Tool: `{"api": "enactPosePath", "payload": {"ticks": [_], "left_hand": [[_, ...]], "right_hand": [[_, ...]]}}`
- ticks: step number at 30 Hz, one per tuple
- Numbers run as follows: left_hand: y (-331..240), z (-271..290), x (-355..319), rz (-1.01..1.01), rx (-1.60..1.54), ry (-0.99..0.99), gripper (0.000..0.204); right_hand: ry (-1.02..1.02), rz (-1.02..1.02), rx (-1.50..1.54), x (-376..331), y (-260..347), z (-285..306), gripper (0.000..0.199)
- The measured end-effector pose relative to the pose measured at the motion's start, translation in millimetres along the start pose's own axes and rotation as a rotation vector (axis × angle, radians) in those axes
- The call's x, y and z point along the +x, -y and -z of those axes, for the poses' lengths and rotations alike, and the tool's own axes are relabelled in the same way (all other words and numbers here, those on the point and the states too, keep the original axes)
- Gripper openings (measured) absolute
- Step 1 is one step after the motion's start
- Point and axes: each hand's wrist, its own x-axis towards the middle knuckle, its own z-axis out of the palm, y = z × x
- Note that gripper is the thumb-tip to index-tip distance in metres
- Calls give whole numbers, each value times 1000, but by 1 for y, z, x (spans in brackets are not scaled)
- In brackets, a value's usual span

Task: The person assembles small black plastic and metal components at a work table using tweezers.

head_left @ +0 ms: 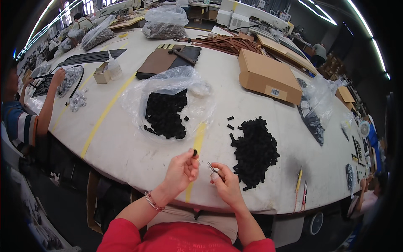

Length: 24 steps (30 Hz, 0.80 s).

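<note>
My left hand (181, 170) pinches one small black piece (194, 153) between thumb and fingertips near the table's front edge. My right hand (226, 184) grips a thin metal tool (211, 167), its tip pointing up toward the left hand. A loose heap of the same black pieces (255, 152) lies just right of my right hand. More black pieces (164, 114) sit on an opened clear plastic bag (176, 84) beyond my left hand.
A flat cardboard box (268, 76), brown leather panels (168, 59) and brown strips (226, 43) lie farther back. A yellow-handled tool (299, 179) rests at the front right. A person in a striped sleeve (19, 124) works at the left. Filled plastic bags (164, 23) stand at the far edge.
</note>
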Motion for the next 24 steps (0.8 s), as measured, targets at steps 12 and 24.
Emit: {"api": "enactPosePath", "payload": {"ticks": [12, 24], "left_hand": [[-82, 1, 59, -384, 2345, -95, 14], [-124, 10, 116, -638, 2477, -599, 26]], "right_hand": [[-108, 302, -667, -23, -15, 21, 20], [-128, 399, -755, -25, -36, 14, 24]]}}
